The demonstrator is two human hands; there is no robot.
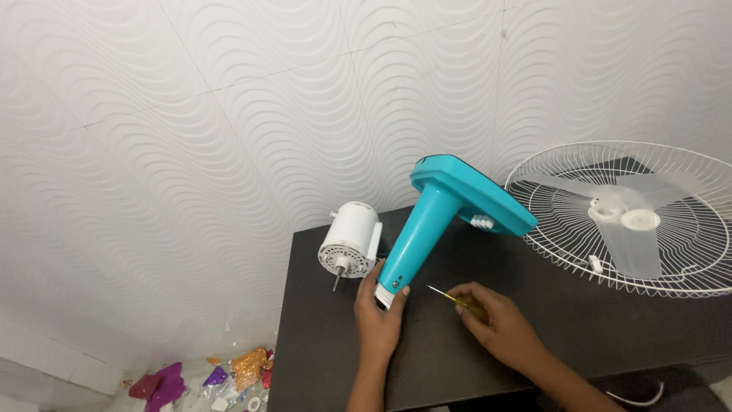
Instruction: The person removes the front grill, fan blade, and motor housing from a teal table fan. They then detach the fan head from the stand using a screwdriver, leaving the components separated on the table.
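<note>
The left hand is gripping the narrow white end of a turquoise fan stand, its fingers wrapped closed around the neck, while the stand is leaning up and away toward one o'clock, its flat base raised off the dark bench. The right hand is resting on the bench at three o'clock of the left, fingers closed narrowly on a yellow-handled screwdriver whose thin shaft is pointing toward the stand's neck at about ten o'clock.

A white fan motor with its spindle sticking out is lying just beside the left hand at eleven o'clock, a cable seeming to join it to the stand. A white wire fan guard with a translucent fan blade in it is sitting well apart at the bench's right.

To do this well, I judge the left hand should be keeping the neck steady and low so the heavy base is not tipping, and the screwdriver tip should be seating squarely before any turning. The screw itself is too small to tell.
</note>
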